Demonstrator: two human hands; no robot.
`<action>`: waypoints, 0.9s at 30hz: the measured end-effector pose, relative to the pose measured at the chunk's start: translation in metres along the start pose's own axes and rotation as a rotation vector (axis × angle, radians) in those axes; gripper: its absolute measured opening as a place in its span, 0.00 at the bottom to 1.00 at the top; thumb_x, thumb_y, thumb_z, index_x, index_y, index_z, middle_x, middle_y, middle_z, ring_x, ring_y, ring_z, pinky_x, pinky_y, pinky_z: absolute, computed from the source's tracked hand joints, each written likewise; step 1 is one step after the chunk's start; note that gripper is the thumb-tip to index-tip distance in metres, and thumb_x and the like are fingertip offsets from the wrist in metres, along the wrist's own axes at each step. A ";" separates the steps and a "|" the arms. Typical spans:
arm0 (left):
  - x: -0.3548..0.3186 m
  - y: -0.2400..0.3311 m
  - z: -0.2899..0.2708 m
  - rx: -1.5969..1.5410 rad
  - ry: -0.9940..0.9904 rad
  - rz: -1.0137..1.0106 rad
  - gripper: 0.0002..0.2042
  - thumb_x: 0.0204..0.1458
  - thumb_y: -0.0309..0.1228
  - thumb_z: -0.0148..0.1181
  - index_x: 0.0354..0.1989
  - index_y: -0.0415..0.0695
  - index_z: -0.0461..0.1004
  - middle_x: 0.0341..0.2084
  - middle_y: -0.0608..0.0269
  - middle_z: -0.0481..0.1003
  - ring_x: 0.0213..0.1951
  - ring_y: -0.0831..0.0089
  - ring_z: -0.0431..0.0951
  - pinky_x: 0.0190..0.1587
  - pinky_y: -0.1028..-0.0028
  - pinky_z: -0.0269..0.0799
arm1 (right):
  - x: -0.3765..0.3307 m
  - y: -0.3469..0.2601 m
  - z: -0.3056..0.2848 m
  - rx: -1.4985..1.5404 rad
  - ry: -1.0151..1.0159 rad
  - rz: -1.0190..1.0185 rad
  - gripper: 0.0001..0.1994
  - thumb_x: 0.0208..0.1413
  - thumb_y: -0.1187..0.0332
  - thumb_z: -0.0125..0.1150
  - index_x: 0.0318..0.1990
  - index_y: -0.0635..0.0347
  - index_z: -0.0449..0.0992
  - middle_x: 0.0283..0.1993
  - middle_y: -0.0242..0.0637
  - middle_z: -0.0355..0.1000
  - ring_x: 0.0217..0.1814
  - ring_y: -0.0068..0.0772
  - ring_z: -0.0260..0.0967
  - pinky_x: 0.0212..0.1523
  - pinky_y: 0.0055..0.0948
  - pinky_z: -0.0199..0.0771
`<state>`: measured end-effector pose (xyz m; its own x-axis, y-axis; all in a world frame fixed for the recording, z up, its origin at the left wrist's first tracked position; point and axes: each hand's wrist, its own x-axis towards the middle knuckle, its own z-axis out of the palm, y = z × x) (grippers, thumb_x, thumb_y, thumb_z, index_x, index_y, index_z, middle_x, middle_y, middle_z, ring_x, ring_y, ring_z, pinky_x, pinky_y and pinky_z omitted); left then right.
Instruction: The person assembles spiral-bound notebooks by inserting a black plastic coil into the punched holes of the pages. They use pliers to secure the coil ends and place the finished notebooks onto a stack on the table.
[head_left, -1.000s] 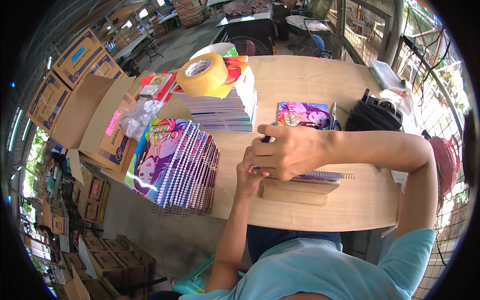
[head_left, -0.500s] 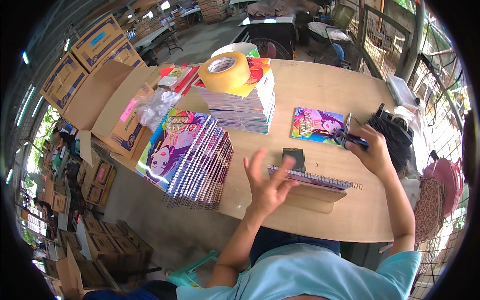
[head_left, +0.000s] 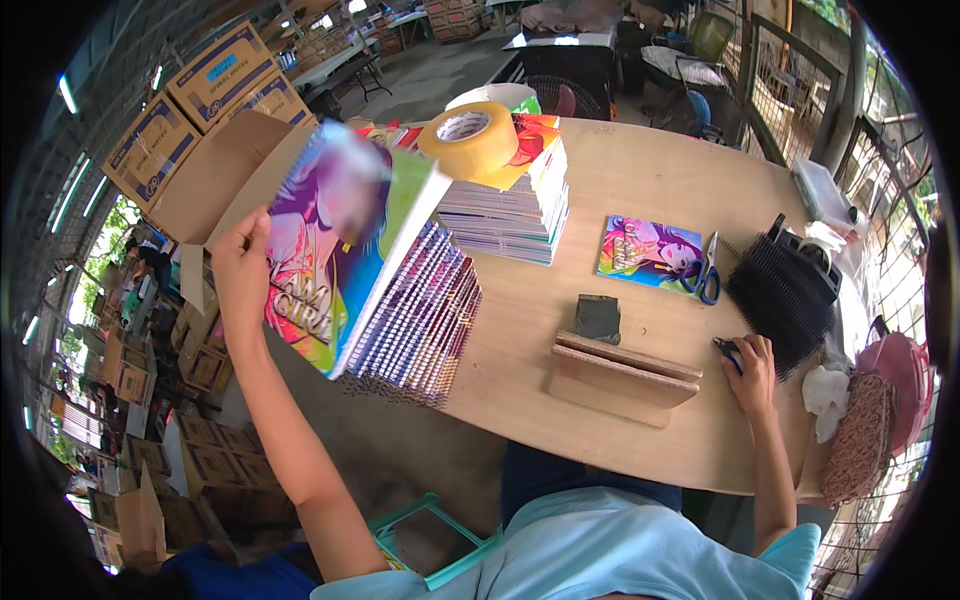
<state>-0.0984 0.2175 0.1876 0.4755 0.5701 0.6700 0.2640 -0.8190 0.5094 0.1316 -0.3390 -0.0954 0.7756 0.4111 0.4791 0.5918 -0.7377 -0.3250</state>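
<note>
My left hand point(head_left: 243, 262) grips the edge of a spiral notebook point(head_left: 305, 260) with a colourful illustrated cover. The notebook is raised and tilted over a tall stack of spiral notebooks point(head_left: 418, 315) at the table's left edge. On the right, my right hand point(head_left: 754, 372) rests on the tabletop, its fingers curled over small dark-handled pliers point(head_left: 728, 350). Before me stands a slotted wooden holder point(head_left: 625, 378) with nothing in its slot. A small dark block point(head_left: 598, 318) sits just behind it. Farther back, scissors point(head_left: 706, 275) lie at the edge of a flat illustrated book point(head_left: 645, 248).
A yellow tape roll point(head_left: 468, 140) tops a stack of booklets point(head_left: 505, 220). Black spiral coils point(head_left: 782, 295) lie at the right, near a patterned bag point(head_left: 858, 435). Cardboard boxes point(head_left: 222, 88) stand beyond the left edge; a teal stool point(head_left: 435, 545) is below.
A spiral notebook has left the wooden holder and is now in my left hand, which swung far left. My right hand moved nearer, away from the scissors. The view shifted slightly.
</note>
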 end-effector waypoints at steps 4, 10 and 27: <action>-0.007 -0.074 0.027 0.348 -0.260 -0.192 0.12 0.56 0.34 0.59 0.44 0.41 0.80 0.28 0.54 0.81 0.31 0.64 0.79 0.39 0.66 0.73 | 0.005 -0.007 0.004 0.043 -0.007 0.018 0.17 0.42 0.71 0.69 0.43 0.64 0.76 0.44 0.44 0.68 0.49 0.48 0.65 0.49 0.42 0.69; -0.028 -0.065 0.038 0.504 -0.246 -0.053 0.14 0.54 0.32 0.61 0.47 0.43 0.78 0.39 0.51 0.78 0.45 0.56 0.79 0.48 0.63 0.73 | 0.008 -0.013 -0.007 -0.025 -0.039 0.020 0.21 0.42 0.70 0.70 0.47 0.63 0.77 0.53 0.45 0.68 0.56 0.50 0.64 0.54 0.41 0.68; -0.114 0.110 0.447 -0.411 -1.232 -0.713 0.18 0.56 0.43 0.56 0.47 0.43 0.74 0.38 0.60 0.76 0.38 0.66 0.73 0.46 0.53 0.67 | 0.117 -0.023 0.102 -0.106 -0.219 -0.049 0.27 0.57 0.58 0.60 0.64 0.48 0.67 0.69 0.36 0.59 0.74 0.55 0.47 0.65 0.71 0.47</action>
<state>0.2521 0.0335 -0.0741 0.8015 0.2496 -0.5435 0.5919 -0.2013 0.7804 0.2311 -0.2187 -0.1151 0.7822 0.5457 0.3006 0.6127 -0.7613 -0.2123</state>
